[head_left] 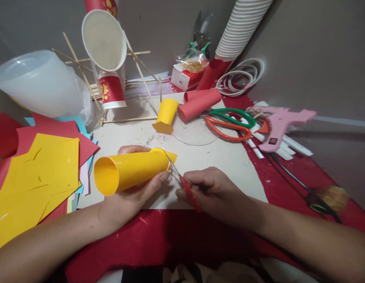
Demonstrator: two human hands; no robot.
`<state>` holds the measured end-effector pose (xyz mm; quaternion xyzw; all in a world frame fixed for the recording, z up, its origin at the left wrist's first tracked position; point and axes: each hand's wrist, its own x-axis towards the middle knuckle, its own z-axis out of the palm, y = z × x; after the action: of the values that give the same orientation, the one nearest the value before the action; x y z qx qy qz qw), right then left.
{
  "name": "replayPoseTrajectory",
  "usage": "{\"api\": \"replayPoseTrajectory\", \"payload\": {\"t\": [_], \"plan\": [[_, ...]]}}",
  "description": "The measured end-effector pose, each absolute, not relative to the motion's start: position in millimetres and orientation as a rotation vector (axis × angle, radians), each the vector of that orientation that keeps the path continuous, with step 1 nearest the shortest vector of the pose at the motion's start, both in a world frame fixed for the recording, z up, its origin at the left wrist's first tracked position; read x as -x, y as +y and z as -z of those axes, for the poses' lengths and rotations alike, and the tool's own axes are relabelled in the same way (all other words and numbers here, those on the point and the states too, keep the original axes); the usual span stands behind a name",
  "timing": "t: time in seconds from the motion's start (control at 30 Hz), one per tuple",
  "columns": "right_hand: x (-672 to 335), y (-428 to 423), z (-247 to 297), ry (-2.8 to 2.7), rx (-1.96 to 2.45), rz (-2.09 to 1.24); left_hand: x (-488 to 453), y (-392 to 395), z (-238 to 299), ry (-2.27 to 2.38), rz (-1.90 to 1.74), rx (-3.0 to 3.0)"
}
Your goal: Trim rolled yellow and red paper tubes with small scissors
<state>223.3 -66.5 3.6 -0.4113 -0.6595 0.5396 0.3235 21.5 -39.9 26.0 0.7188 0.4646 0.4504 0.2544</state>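
A yellow paper tube [141, 169] lies sideways in my left hand [132, 196], its open round end facing left. My fingers wrap behind it and my thumb presses near its right end, where a cut flap sticks out. My right hand [212, 188] grips small red-handled scissors [190, 192], whose thin metal blades rest at that right end of the tube. Just beyond stands a shorter yellow paper tube [167, 114] with a flared bottom edge. Two red paper rolls [200, 105] lie beside it, near large scissors [229, 131] with green and orange handles.
Yellow paper sheets [52, 169] and other coloured scraps pile up on the left, before a translucent plastic container [43, 82]. A stick frame with paper cups [113, 88] stands behind. To the right lie a pink glue gun [284, 124], its cord, and a coiled white cable [241, 78].
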Motion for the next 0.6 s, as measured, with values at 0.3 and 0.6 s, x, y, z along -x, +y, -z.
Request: {"api": "replayPoseTrajectory", "payload": {"t": [0.3,0.6], "plan": [[-223.7,-68.4,-0.3,-1.815,1.07,-1.265,-23.1,-40.0,-23.4,1.297,-1.241,-1.868],[-227.7,-66.5,-0.8,-1.805,1.125,-1.346,-13.7,-32.5,-25.2,1.253,-1.129,-2.062]]}}
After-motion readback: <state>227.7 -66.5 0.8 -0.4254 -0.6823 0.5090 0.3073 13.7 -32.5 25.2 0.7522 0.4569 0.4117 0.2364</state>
